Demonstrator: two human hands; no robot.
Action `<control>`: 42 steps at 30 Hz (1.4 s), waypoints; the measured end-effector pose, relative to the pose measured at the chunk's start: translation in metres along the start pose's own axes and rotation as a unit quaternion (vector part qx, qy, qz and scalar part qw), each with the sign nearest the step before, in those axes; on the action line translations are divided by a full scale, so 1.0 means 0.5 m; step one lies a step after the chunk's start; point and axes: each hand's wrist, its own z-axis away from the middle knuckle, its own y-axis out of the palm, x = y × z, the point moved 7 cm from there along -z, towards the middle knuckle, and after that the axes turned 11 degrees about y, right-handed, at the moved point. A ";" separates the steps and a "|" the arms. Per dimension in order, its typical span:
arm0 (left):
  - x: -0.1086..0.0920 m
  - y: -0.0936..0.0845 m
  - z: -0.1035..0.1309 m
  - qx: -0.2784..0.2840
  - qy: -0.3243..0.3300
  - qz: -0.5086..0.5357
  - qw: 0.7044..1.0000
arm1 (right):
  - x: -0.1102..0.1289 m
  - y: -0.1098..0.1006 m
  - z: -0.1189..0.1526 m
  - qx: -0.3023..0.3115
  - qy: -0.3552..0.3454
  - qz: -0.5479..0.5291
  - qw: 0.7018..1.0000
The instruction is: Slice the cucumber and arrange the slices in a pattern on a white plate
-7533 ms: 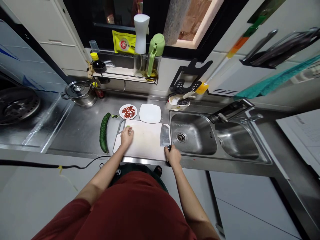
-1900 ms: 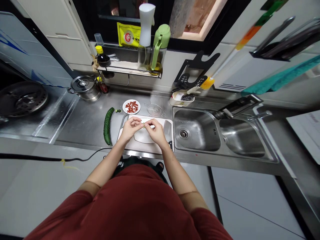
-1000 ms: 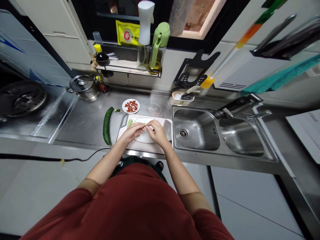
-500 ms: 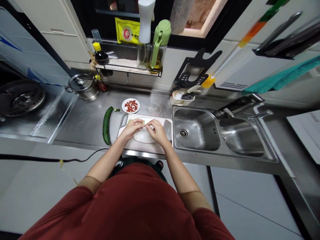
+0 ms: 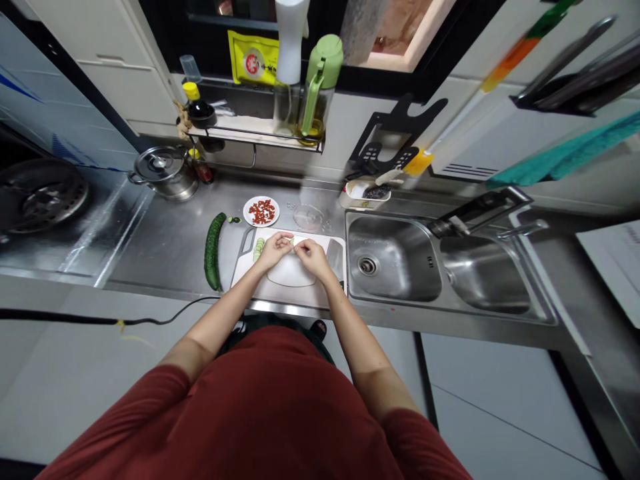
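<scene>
My left hand [image 5: 277,251] and my right hand [image 5: 311,256] meet above the cutting board [image 5: 249,285], fingertips pinched close together. Between them shows a small pale-green piece, seemingly a cucumber slice [image 5: 293,241]; both hands appear to grip it. Beneath my hands lies a smooth white dish [image 5: 291,273], partly hidden by them. Overlapping cucumber slices [image 5: 259,249] rest on the board left of my left hand. A broad knife blade [image 5: 335,255] lies on the board's right side. A whole cucumber [image 5: 213,252] lies left of the board.
Behind the board stand a plate of chopped red pieces [image 5: 261,222] and a clear round dish [image 5: 308,217]. Green cucumber ends [image 5: 234,219] lie nearby. A double sink [image 5: 395,257] is at right, a lidded steel pot [image 5: 167,175] at back left, a bottle shelf [image 5: 260,132] above.
Both hands have shifted slightly right, and my left hand has moved away from the cucumber slices, which now show more fully. The fingertips remain together around the small piece.
</scene>
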 end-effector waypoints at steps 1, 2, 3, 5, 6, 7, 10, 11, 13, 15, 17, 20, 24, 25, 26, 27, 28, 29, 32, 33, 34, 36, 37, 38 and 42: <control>0.015 0.000 -0.005 0.000 0.000 -0.003 1.000 | -0.014 0.006 -0.007 0.004 0.006 0.009 1.000; 0.030 0.000 -0.011 -0.002 0.000 -0.009 1.000 | -0.028 0.012 -0.013 0.009 0.013 0.019 1.000; 0.046 0.000 -0.016 -0.003 -0.004 -0.018 1.000 | -0.041 0.018 -0.019 0.015 0.022 0.030 0.999; 0.076 -0.003 -0.025 -0.016 -0.025 -0.039 0.999 | -0.062 0.028 -0.029 0.024 0.041 0.057 0.997; 0.089 -0.005 -0.029 -0.022 -0.037 -0.051 0.998 | -0.072 0.034 -0.034 0.030 0.052 0.072 0.996; 0.100 -0.007 -0.033 -0.029 -0.052 -0.064 0.996 | -0.080 0.038 -0.038 0.037 0.063 0.087 0.994; 0.123 -0.015 -0.041 -0.046 -0.091 -0.116 0.988 | -0.096 0.049 -0.049 0.052 0.088 0.133 0.986; 0.127 -0.018 -0.044 -0.050 -0.099 -0.136 0.984 | -0.099 0.052 -0.052 0.053 0.093 0.149 0.983; 0.130 -0.023 -0.050 -0.053 -0.102 -0.178 0.977 | -0.104 0.056 -0.058 0.049 0.100 0.180 0.977; 0.131 -0.025 -0.058 -0.043 -0.094 -0.227 0.968 | -0.107 0.058 -0.063 0.040 0.109 0.211 0.971; 0.130 -0.023 -0.065 -0.022 -0.081 -0.289 0.954 | -0.111 0.062 -0.066 0.035 0.124 0.243 0.962; 0.124 -0.016 -0.070 0.015 -0.066 -0.383 0.921 | -0.114 0.068 -0.067 0.034 0.154 0.283 0.946; 0.105 -0.001 -0.066 0.057 -0.050 -0.488 0.870 | -0.108 0.073 -0.062 0.034 0.179 0.304 0.935; 0.100 0.001 -0.064 0.062 -0.050 -0.510 0.857 | -0.105 0.073 -0.059 0.033 0.180 0.305 0.934; 0.096 0.002 -0.061 0.065 -0.052 -0.527 0.846 | -0.102 0.073 -0.056 0.031 0.179 0.307 0.934; 0.092 0.003 -0.059 0.068 -0.052 -0.541 0.837 | -0.099 0.073 -0.053 0.029 0.175 0.309 0.934; 0.089 0.004 -0.057 0.071 -0.052 -0.550 0.830 | -0.096 0.074 -0.048 0.027 0.168 0.313 0.934; 0.086 0.005 -0.055 0.076 -0.050 -0.557 0.825 | -0.093 0.074 -0.044 0.027 0.158 0.319 0.934; 0.084 0.008 -0.050 0.090 -0.036 -0.569 0.817 | -0.089 0.080 -0.028 0.034 0.125 0.347 0.929; 0.083 0.009 -0.049 0.093 -0.029 -0.572 0.814 | -0.090 0.082 -0.023 0.036 0.117 0.358 0.926; 0.083 0.011 -0.047 0.096 -0.022 -0.575 0.812 | -0.091 0.085 -0.019 0.038 0.111 0.368 0.922; 0.083 0.013 -0.046 0.100 -0.008 -0.582 0.807 | -0.093 0.090 -0.014 0.038 0.103 0.386 0.916; 0.083 0.015 -0.046 0.102 -0.002 -0.585 0.805 | -0.094 0.092 -0.013 0.035 0.101 0.392 0.914; 0.083 0.016 -0.046 0.103 0.002 -0.587 0.803 | -0.095 0.094 -0.013 0.032 0.100 0.397 0.912; 0.082 0.019 -0.052 0.106 0.010 -0.592 0.799 | -0.098 0.099 -0.018 0.027 0.098 0.405 0.909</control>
